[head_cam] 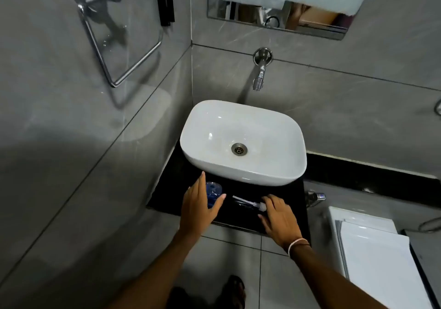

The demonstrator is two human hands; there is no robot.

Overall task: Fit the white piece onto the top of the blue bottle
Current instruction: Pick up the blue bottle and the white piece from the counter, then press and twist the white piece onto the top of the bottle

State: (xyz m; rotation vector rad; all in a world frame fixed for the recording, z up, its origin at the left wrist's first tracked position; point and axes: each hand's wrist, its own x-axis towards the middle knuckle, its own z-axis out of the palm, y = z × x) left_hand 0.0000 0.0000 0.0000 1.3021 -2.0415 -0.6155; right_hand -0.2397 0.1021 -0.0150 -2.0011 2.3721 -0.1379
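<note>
blue bottle (213,193): upright on the black counter (167,196), near left of the sink (243,141)
left hand (199,207): spread, cupped around the bottle
white piece (253,205): lying on the counter, right of the bottle
right hand (279,218): fingers loosely spread, touching the piece's right end

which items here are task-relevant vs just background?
Job:
blue bottle, at the left hand
white piece with its tube, lying on the black counter at the right hand

Background:
white basin
wall tap
towel ring
mirror
</note>
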